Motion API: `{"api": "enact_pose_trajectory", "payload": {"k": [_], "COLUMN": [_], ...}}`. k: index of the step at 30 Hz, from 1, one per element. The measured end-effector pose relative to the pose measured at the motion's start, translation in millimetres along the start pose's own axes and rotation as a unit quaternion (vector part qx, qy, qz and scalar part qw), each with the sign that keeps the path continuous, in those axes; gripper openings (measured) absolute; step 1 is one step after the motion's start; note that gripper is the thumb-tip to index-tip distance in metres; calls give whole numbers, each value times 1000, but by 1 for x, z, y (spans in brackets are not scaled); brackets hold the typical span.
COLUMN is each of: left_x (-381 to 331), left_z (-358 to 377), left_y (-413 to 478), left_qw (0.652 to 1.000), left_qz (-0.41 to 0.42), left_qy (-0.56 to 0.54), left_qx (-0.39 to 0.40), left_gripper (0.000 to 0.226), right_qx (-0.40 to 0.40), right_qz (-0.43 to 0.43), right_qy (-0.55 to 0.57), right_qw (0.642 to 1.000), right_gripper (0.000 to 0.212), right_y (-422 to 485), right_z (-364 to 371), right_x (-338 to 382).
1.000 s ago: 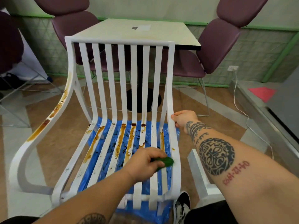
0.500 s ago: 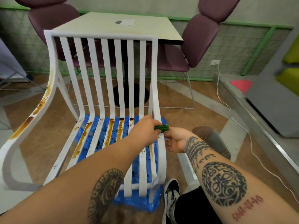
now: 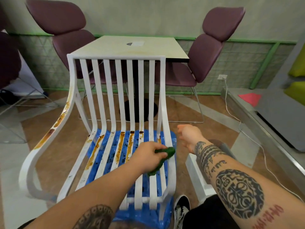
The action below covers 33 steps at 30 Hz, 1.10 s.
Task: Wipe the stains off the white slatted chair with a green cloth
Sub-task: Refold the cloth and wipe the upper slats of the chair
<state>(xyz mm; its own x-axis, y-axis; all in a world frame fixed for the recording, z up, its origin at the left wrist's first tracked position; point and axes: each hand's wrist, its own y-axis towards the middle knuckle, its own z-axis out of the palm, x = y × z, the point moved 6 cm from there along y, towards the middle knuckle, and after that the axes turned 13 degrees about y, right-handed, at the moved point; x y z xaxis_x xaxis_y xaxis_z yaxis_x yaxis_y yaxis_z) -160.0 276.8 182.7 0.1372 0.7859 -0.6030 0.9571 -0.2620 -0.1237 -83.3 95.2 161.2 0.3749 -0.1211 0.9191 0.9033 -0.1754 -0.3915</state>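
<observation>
Right hand now slack, off the chair; left hand around half-hidden green cloth

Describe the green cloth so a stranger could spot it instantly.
Find the white slatted chair at centre. Above its seat's right-side slats, the left hand grips the green cloth. It is a crumpled dark-green wad, the only green thing on the chair.

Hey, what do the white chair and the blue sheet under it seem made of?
White slatted chair: probably painted metal or moulded plastic; smooth, slightly glossy, thin curved slats. Blue sheet: likely thin plastic film; shiny and crinkled.
</observation>
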Motion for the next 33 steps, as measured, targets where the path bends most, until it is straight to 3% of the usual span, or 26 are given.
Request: {"api": "enact_pose_trajectory", "payload": {"k": [3,5,7,10,12,16,20,23,25,29,33], "left_x": [4,-4,-13,-14,-9,4,-10,-29,-35,-37,-17], "left_z": [-27,-41,-53,-60,-63,-70,-76,-80,-80,-55,-41], "left_y": [12,24,37,53,58,60,60,66,75,96,115], "left_qw": [961,912,876,850,846,874,874,890,907,912,917], "left_qz": [-81,-97,-94,-101,-114,-137,-101,-66,-70,-112,-162], "left_qy": [-256,-391,-469,-514,-520,-460,-473,-450,-412,-391,-349], "left_qx": [-70,-72,-63,-48,-47,-70,-53,-34,-55,-57,-106], "left_gripper": [24,22,22,24,24,25,20,20,19,22,40], "right_qx": [37,117,176,191,179,140,198,239,246,173,50], "right_qz": [-65,-78,-67,-97,-123,-156,-134,-79,-54,-65,-87], "right_qy": [1,-8,22,29,13,32,58,117,124,156,201], "right_qw": [997,990,982,976,976,977,969,961,960,970,974], "right_gripper": [27,41,52,31,17,19,19,44,47,34,21], "right_y": [-18,-29,-36,-41,-40,-37,-43,-43,-42,-18,26], "right_z": [15,28,36,36,32,22,29,31,27,6,-27], "right_x": [22,32,39,51,58,72,76,74,72,64,54]}}
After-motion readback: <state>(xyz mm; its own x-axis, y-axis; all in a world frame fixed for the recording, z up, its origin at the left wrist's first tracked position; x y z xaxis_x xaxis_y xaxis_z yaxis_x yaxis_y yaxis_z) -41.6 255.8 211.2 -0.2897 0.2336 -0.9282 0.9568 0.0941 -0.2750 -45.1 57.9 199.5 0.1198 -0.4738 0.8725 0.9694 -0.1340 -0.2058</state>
